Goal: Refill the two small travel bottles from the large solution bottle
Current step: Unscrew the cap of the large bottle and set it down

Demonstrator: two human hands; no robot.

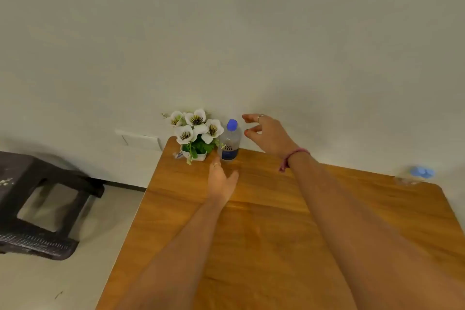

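- Wooden table point(276, 221) stands against a pale wall, with a dark stool point(37, 199) off to our left.
- Our right hand point(266, 133) hangs with fingers loosely spread, holding nothing; the large solution bottle point(229, 142), upright with a blue cap, sits just left of its fingertips.
- Our left hand point(221, 178) lies open, empty, just in front of that bottle.
- Beside the bottle stands a flower pot point(195, 136).
- Far right of both hands, a blurred blue-capped bottle point(415, 175) rests at the table edge.
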